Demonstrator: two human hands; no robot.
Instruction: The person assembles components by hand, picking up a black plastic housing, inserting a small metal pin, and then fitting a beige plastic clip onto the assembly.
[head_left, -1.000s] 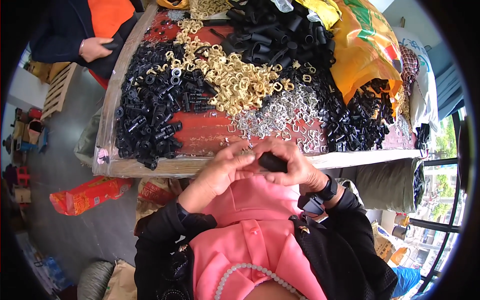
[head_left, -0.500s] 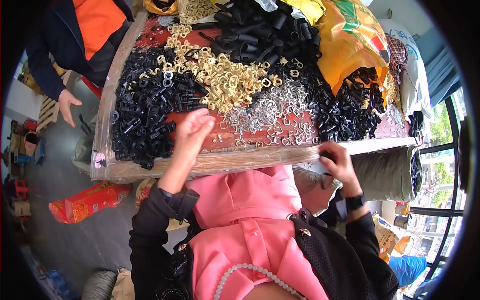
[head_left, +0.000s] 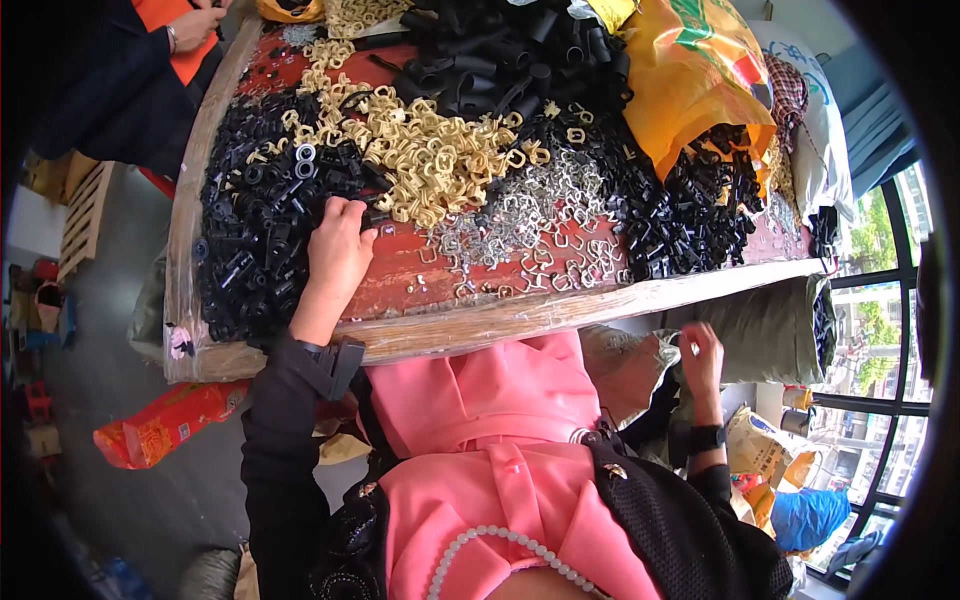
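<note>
- Head view: the tan ring heap (head_left: 435,165) serves as landmark, piled on a scuffed red tabletop (head_left: 395,290); its pieces look like moulded plastic, rounded, flat and matte.
- Left of the tan ring heap lie the black cylindrical fittings (head_left: 250,270), ridged and collared, with a dull plastic sheen.
- The person's left hand (head_left: 338,255) is just below and left of the tan ring heap, its bent fingers at the edge of the black fittings. Whether they pinch a piece cannot be told; the fingertips probably curl to single one out.
- The right hand (head_left: 702,355) is well below and right of the tan ring heap, off the tabletop and near a grey-green sack (head_left: 765,330). Its fingers are curled narrowly; whether anything sits inside cannot be told.
- Right of and below the tan ring heap spread the silver wire clips (head_left: 545,215), thin, bent and shiny.
- Above it lie smooth black tubes (head_left: 485,70); farther right, small black clips (head_left: 675,230) spill beside a creased orange plastic bag (head_left: 690,85).
- Each kind appears grouped around the tan ring heap so that parts stay sorted and within reach.
</note>
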